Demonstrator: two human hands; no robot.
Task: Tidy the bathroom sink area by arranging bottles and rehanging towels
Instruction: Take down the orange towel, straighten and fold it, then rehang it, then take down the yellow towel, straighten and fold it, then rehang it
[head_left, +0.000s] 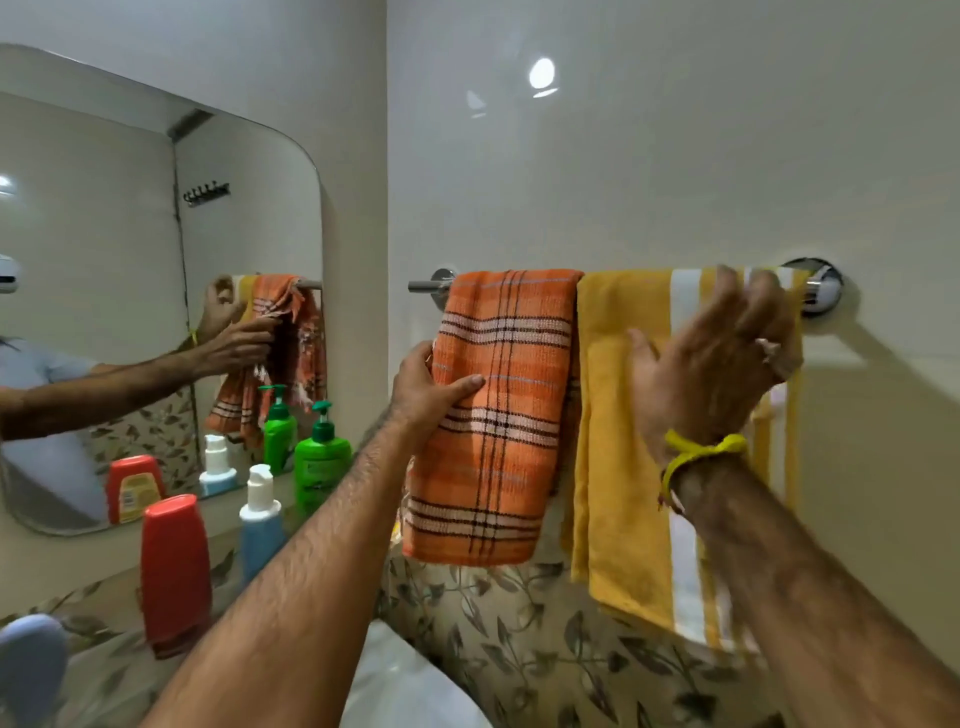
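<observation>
An orange plaid towel (498, 457) hangs folded over the chrome towel rail (428, 286) on the wall. Beside it on the right hangs a yellow towel with white stripes (623, 467). My left hand (426, 395) grips the left edge of the orange towel, thumb across its front. My right hand (727, 353) reaches up to the top of the yellow towel, its fingers curled over the towel at the rail near the right bracket (821, 286). On the ledge at the left stand a red bottle (174, 566), a blue bottle with a white cap (260, 525) and a green pump bottle (319, 462).
A mirror (130, 249) fills the left wall and reflects the bottles, towels and my arms. Leaf-patterned tiles (519, 649) run below the towels. A white basin edge (400, 686) shows at the bottom centre. A yellow band is tied round my right wrist.
</observation>
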